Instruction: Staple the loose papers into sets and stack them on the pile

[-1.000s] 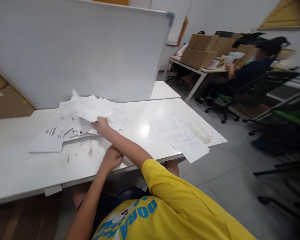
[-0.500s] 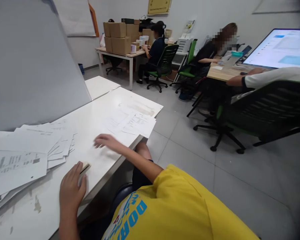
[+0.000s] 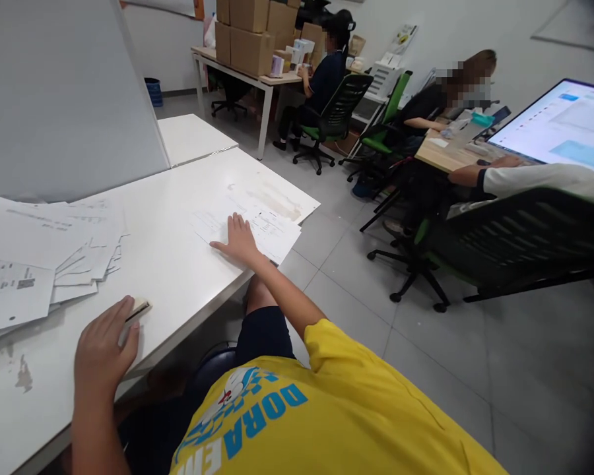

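Currently my right hand (image 3: 239, 241) lies flat, fingers spread, on the small set of printed sheets (image 3: 264, 227) at the near right corner of the desk (image 3: 178, 264). That grip is released: the palm presses down and nothing is pinched. My left hand (image 3: 101, 343) rests near the front edge of the desk, its grip curled over a small pale flat object (image 3: 134, 311); what the object is cannot be told from this view.

A loose, fanned stack of papers (image 3: 44, 251) lies at the left of the desk, well apart from the sheets under my right hand. A white board (image 3: 69, 92) stands along the far side.

Procedure for the step in hand, as I judge it:
1. Keep the palm flat so the top sheet does not skid over the one below.
2. Draw the sheets inward from the corner, since their outer edges lie close to the desk edge and could slide off.
3. Curl the fingertips under one edge only once the sheets are square to each other.
4. Hold the left hand steady as an anchor.

Other people sit at desks across the room.
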Motion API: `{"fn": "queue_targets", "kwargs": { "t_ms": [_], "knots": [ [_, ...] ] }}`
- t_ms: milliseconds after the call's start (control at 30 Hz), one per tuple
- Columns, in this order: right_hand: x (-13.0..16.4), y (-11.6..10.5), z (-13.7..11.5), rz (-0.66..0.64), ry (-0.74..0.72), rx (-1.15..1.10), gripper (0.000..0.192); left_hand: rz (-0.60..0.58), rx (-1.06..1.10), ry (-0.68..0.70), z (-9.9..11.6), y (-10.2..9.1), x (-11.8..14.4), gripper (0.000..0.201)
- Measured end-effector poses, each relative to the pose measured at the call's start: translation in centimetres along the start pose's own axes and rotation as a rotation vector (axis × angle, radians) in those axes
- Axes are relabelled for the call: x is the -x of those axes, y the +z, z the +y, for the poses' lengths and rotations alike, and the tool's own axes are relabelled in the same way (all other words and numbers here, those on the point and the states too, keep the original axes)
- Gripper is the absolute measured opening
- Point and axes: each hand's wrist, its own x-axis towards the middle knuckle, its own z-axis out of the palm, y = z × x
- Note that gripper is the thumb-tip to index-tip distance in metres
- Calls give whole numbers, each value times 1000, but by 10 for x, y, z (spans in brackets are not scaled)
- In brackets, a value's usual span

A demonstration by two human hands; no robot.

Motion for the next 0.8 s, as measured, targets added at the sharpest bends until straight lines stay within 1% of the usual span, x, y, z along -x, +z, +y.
{"fn": "queue_targets", "kwargs": {
  "t_ms": [67, 133, 300, 367, 400, 533, 700, 733, 800],
  "knots": [
    [-7, 15, -8, -16, 22, -3, 96, 3, 1, -13, 0, 0, 1, 70],
    [-7, 21, -8, 11, 38, -20, 88, -1, -4, -16, -2, 1, 2, 69],
    [0, 15, -2, 198, 53, -91, 53, -1, -34, -2, -3, 2, 3, 67],
    [4, 11, -3, 255, 79, -124, 49, 10, -49, 16, -3, 2, 3, 65],
    [7, 10, -3, 264, 91, -130, 47, 29, -61, 35, -2, 2, 3, 64],
    [16, 10, -5, 225, 78, -70, 40, 91, -126, 115, -2, 3, 2, 59],
    [19, 15, -6, 194, -26, 137, 35, 90, -142, 121, -4, 5, 2, 57],
    [18, 13, -7, 182, -41, 170, 37, 90, -139, 119, -4, 5, 2, 57],
    [20, 4, -9, 164, -37, 207, 47, 88, -127, 118, -4, 5, 1, 59]
  ]
}}
